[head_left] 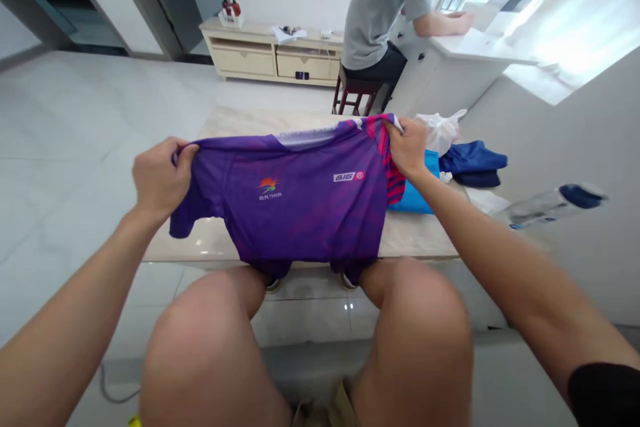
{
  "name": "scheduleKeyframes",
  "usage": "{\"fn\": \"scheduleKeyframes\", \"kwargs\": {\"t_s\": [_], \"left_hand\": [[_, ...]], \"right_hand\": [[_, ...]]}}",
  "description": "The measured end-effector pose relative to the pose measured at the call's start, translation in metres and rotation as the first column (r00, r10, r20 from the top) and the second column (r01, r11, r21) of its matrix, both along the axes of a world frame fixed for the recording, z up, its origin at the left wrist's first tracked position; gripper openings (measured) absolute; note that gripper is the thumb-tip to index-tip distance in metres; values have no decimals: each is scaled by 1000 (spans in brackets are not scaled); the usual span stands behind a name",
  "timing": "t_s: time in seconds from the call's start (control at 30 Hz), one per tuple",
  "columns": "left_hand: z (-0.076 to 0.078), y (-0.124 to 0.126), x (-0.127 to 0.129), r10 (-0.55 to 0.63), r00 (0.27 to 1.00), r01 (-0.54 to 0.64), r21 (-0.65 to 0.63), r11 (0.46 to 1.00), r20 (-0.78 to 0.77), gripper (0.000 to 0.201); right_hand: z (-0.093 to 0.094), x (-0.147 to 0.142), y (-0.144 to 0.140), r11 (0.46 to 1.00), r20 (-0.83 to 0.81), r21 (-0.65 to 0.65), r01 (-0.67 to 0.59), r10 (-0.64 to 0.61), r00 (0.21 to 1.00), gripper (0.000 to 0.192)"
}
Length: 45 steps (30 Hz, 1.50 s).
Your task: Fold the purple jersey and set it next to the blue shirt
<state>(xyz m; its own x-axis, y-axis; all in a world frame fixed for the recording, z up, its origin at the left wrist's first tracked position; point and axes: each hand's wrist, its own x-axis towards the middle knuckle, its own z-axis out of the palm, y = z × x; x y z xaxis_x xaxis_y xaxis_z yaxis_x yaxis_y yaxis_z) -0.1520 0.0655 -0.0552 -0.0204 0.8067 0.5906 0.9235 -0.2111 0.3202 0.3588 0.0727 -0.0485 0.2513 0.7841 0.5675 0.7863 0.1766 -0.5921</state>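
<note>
I hold my 2 arms outstretched: left hand [159,177] and right hand [409,145] each pinch a shoulder of the purple jersey [295,203]. It hangs spread above the low table [420,237], hem at my knees.

We see a purple jersey [300,207] with pink-red stripes on its right shoulder, a white collar band and an orange logo. Right of it lie bright blue cloth [415,197], navy cloth [475,163] and a white bag [443,130].

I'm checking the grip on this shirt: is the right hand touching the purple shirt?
Touching. The head view shows the right hand pinching the shoulder of the purple shirt, its fingers closed over the cloth with no gap.
</note>
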Motion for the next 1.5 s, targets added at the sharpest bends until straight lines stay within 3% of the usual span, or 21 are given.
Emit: {"fn": "scheduleKeyframes", "kwargs": {"t_s": [0.1,0.17,0.2,0.27,0.33,0.4,0.47,0.53,0.63,0.93,1.1,1.2,1.27,1.33,1.43,1.5], "left_hand": [[0,64,19,72,996,-78,-174,982,-44,45],[-15,89,38,90,992,-112,-295,949,-85,46],[-29,93,50,80,992,-108,-330,938,-100,50],[-64,82,73,6,997,-34,-354,935,-79,63],[-103,52,93,-158,984,117,-387,915,-78,68],[-137,20,104,-229,969,160,-464,871,-94,71],[-159,-2,104,-211,971,127,-512,850,-110,74],[-168,-9,98,-193,973,96,-534,840,-129,76],[-168,4,87,-193,968,78,-539,838,-160,78],[-165,60,81,-178,969,60,-542,838,-169,79],[-162,43,70,-210,967,83,-595,799,-147,78],[-154,25,45,-216,965,95,-574,814,-147,73],[-147,21,17,-112,982,25,-490,871,-150,69],[-140,27,-15,103,989,-139,-424,895,-106,66],[-136,47,-59,432,902,-385,-453,804,0,61],[-139,61,-80,474,881,-405,-508,760,6,64]], "right_hand": [[-14,-5,70,982,41,-130,140,-136,990,42],[-37,-16,97,939,137,-247,242,-213,967,39],[-52,-24,101,919,206,-292,265,-210,956,46],[-88,-44,90,905,343,-358,230,-101,934,62],[-124,-64,58,902,413,-418,106,85,907,66],[-153,-80,19,872,420,-489,12,224,880,67],[-172,-87,-14,834,399,-552,11,252,881,71],[-181,-87,-33,810,389,-585,52,224,894,74],[-180,-80,-31,805,405,-585,98,185,896,74],[-173,-87,23,776,382,-622,108,180,906,76],[-165,-93,12,741,383,-666,83,245,891,76],[-149,-76,7,790,404,-612,37,272,874,65],[-135,-55,10,848,455,-521,104,173,874,55],[-122,-32,18,848,512,-467,251,27,859,49],[-114,-5,32,745,582,-495,447,-98,807,53],[-118,4,39,679,624,-536,502,-81,777,61]]}}
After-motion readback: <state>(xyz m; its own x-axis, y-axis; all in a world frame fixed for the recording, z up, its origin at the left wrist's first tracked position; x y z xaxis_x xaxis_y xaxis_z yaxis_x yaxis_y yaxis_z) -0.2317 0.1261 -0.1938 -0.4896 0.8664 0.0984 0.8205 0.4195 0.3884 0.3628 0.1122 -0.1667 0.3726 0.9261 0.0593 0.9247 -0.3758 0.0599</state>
